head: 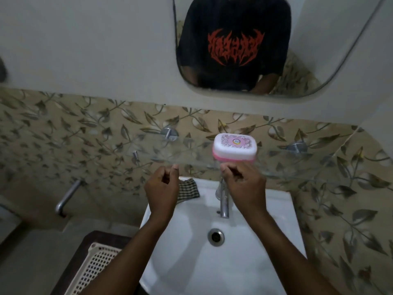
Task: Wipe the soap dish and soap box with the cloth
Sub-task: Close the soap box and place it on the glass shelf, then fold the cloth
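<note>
At the far left, a bent metal pipe (67,198) juts from the leaf-patterned tile wall (63,133), and below it a cream perforated basket (95,267) sits on a dark surface beside the white sink (191,262). Over the sink's back left corner the left hand (162,191) hovers with its fingers curled loosely inward, gripping nothing. Just behind that hand, partly hidden by it, the checked cloth (190,189) lies on the sink's rim. A chrome tap (223,199) stands at the middle of the back edge, with the drain (216,236) in front of it. The right hand (243,182) is held above the tap, fingers likewise curled and empty, knuckles just below the soap box (234,147). That box, white-lidded with a pink base, rests closed on a glass shelf (319,165) fixed to the wall. Higher up, a mirror (234,50) reflects a black shirt with a red print.
</note>
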A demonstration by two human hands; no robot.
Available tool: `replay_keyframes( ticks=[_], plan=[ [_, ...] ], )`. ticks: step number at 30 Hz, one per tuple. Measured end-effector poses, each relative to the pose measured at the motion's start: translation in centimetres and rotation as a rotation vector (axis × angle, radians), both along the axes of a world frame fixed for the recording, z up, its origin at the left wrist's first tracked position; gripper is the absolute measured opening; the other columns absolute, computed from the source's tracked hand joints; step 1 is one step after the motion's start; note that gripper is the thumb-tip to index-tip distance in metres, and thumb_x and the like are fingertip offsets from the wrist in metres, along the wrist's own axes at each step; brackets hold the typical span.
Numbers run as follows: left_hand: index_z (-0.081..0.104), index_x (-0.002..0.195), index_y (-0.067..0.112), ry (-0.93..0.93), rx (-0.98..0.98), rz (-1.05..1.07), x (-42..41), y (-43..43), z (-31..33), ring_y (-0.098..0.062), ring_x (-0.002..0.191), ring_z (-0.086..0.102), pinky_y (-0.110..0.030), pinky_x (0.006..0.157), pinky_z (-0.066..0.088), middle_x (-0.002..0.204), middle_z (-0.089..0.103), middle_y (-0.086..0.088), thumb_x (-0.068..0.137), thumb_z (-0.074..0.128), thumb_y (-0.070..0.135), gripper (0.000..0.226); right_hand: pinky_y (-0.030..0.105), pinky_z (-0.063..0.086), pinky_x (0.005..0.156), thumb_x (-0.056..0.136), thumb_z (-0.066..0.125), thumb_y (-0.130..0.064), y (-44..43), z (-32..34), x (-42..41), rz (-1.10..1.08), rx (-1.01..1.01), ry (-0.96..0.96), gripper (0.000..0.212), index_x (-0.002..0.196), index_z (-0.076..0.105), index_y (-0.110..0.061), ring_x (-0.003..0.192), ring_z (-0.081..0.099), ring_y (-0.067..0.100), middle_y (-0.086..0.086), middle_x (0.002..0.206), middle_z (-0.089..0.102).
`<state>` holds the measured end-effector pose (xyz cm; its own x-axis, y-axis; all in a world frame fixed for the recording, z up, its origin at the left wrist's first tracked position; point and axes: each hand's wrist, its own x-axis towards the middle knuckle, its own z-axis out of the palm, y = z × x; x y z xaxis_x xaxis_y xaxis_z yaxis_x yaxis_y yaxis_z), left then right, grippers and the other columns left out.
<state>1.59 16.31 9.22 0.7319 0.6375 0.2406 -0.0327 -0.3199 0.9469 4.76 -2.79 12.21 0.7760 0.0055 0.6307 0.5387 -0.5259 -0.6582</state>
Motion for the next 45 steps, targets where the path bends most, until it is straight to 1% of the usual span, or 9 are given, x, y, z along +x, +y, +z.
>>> replay_keyframes(
  ticks=[5, 11, 18, 22, 26, 29, 32, 38, 45],
  plan=[
    [0.064, 0.072, 0.006, 0.283, -0.172, -0.009, -1.0, 2.4, -6.0, -0.024, 0.064, 0.068, -0.042, 0.062, 0.058, 0.066, 0.069, -0.008, 0.095, 0.058, 0.039, 0.041, 0.013, 0.044, 0.066, 0.085, 0.073, -0.012, 3.8, -5.5, 0.2, 0.146, -0.106, 0.105, 0.008, 0.079, 0.07, -0.017, 0.067, 0.052, 0.001, -0.011, 0.073, 0.061],
    [0.069, 0.072, 0.015, 0.561, -0.539, -0.055, -0.1, 4.0, -12.6, -0.02, 0.065, 0.064, -0.039, 0.075, 0.058, 0.075, 0.069, -0.008, 0.085, 0.066, 0.044, 0.033, 0.03, 0.054, 0.072, 0.085, 0.067, -0.025, 7.7, -13.2, 3.2, 0.23, -0.35, 0.365, 0.008, 0.092, 0.07, -0.021, 0.082, 0.062, 0.009, -0.007, 0.09, 0.068],
    [0.07, 0.102, 0.004, 0.643, -0.991, 0.071, 3.3, 3.9, -16.2, -0.025, 0.079, 0.065, -0.041, 0.086, 0.06, 0.09, 0.07, -0.014, 0.096, 0.061, 0.024, 0.023, 0.037, 0.053, 0.084, 0.074, 0.08, -0.027, 11.6, -18.6, 5.9, 0.311, -0.797, 0.407, 0.052, 0.121, 0.062, -0.014, 0.107, 0.062, 0.028, 0.006, 0.125, 0.062],
    [0.067, 0.113, 0.007, 0.602, -1.088, 0.064, 4.1, 3.8, -16.7, -0.026, 0.093, 0.068, -0.039, 0.086, 0.059, 0.107, 0.072, -0.014, 0.099, 0.054, 0.024, 0.026, 0.035, 0.057, 0.069, 0.061, 0.086, -0.021, 12.5, -19.9, 6.6, 0.274, -0.918, 0.275, 0.05, 0.107, 0.067, -0.014, 0.086, 0.067, 0.027, 0.006, 0.104, 0.068],
    [0.066, 0.114, 0.007, 0.574, -1.133, 0.084, 4.3, 3.9, -16.3, -0.031, 0.102, 0.067, -0.041, 0.088, 0.058, 0.107, 0.071, -0.013, 0.1, 0.052, 0.03, 0.031, 0.032, 0.057, 0.062, 0.074, 0.073, -0.014, 12.6, -20.0, 7.0, 0.242, -0.882, 0.197, 0.024, 0.098, 0.071, -0.016, 0.08, 0.068, 0.026, 0.004, 0.094, 0.071],
    [0.069, 0.108, 0.003, 0.515, -1.16, 0.088, 3.9, 3.9, -14.8, -0.028, 0.094, 0.069, -0.039, 0.088, 0.058, 0.096, 0.073, -0.012, 0.102, 0.048, 0.03, 0.034, 0.034, 0.057, 0.068, 0.085, 0.061, -0.02, 12.3, -18.4, 6.7, 0.244, -0.753, 0.311, 0.025, 0.108, 0.069, -0.016, 0.089, 0.068, 0.024, 0.003, 0.103, 0.072],
    [0.067, 0.112, 0.004, 0.43, -1.133, 0.046, 3.0, 3.9, -12.6, -0.024, 0.094, 0.07, -0.034, 0.086, 0.057, 0.101, 0.074, -0.012, 0.103, 0.045, 0.022, 0.031, 0.031, 0.053, 0.07, 0.087, 0.057, -0.026, 11.9, -15.7, 5.6, 0.239, -0.518, 0.523, 0.018, 0.1, 0.068, -0.023, 0.083, 0.065, 0.014, -0.005, 0.092, 0.07],
    [0.071, 0.106, 0.005, 0.293, -1.042, -0.036, -0.6, 2.9, -6.6, -0.024, 0.092, 0.072, -0.034, 0.083, 0.059, 0.101, 0.076, -0.014, 0.1, 0.053, 0.031, 0.032, 0.033, 0.058, 0.072, 0.083, 0.069, -0.019, 10.8, -10.2, 1.9, 0.346, -0.101, 0.716, 0.009, 0.09, 0.071, -0.024, 0.076, 0.067, 0.004, -0.011, 0.084, 0.072],
    [0.07, 0.102, 0.002, 0.22, -0.816, 0.021, -6.0, 2.5, -2.8, -0.024, 0.087, 0.074, -0.028, 0.071, 0.059, 0.095, 0.076, -0.014, 0.095, 0.062, 0.015, 0.017, 0.02, 0.057, 0.071, 0.08, 0.076, -0.037, 10.4, -6.9, -2.1, 0.544, -0.028, 0.76, 0.016, 0.094, 0.069, -0.034, 0.089, 0.065, -0.001, -0.016, 0.095, 0.069]
  ],
)
